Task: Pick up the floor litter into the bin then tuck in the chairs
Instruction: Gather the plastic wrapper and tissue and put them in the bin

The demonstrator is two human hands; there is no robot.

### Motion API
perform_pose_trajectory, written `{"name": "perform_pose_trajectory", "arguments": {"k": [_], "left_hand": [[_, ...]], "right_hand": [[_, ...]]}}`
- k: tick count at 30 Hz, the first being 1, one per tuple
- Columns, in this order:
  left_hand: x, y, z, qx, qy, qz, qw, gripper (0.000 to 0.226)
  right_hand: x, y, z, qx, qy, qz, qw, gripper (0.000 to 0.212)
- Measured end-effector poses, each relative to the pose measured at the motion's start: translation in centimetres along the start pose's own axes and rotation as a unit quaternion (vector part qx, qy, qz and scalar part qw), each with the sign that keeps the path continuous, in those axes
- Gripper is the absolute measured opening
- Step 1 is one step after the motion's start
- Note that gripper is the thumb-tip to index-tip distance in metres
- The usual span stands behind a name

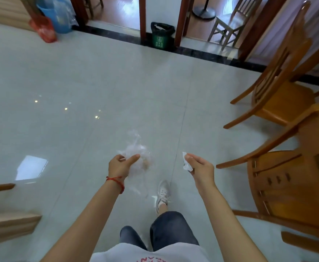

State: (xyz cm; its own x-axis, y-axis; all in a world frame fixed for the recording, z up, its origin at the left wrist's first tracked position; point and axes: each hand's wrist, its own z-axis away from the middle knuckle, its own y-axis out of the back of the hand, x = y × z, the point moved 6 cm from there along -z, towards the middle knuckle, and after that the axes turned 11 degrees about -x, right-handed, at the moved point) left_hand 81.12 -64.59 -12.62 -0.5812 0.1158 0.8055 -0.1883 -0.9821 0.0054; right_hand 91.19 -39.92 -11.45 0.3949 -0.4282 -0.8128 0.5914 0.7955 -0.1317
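Crumpled clear bag (137, 157), white tissue (186, 163), held

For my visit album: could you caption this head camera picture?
Litter in both hands: left hand holds a clear plastic bag, right hand a white tissue, green bin ahead.

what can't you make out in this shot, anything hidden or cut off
Head view, all of it:
- Bin: too far off to read its label or see inside.
- Plastic bag: blurred and see-through; contents unclear.
- Tissue: partly hidden by the right hand.
- Near chair: cut off by the right edge.
- Blue tub: cut off by the top edge.
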Motion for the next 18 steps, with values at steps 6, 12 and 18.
{"name": "perform_pose_trajectory", "arguments": {"k": [6,12,18], "left_hand": [[6.4,-3.1,-8.6,0.002,-0.006,0.000,1.000,0.042],[13.8,-5.3,-16.0,0.018,-0.022,-0.016,0.999,0.048],[19.9,-5.0,-24.3,0.018,-0.010,-0.008,1.000,0.041]], "right_hand": [[-6.2,-1.8,-9.5,-0.015,0.004,-0.008,1.000,0.010],[-13.1,-4.3,-18.0,-0.036,0.005,0.006,0.999,0.007],[-17.5,-8.7,-26.3,-0.033,-0.008,-0.004,0.999,0.012]]}}
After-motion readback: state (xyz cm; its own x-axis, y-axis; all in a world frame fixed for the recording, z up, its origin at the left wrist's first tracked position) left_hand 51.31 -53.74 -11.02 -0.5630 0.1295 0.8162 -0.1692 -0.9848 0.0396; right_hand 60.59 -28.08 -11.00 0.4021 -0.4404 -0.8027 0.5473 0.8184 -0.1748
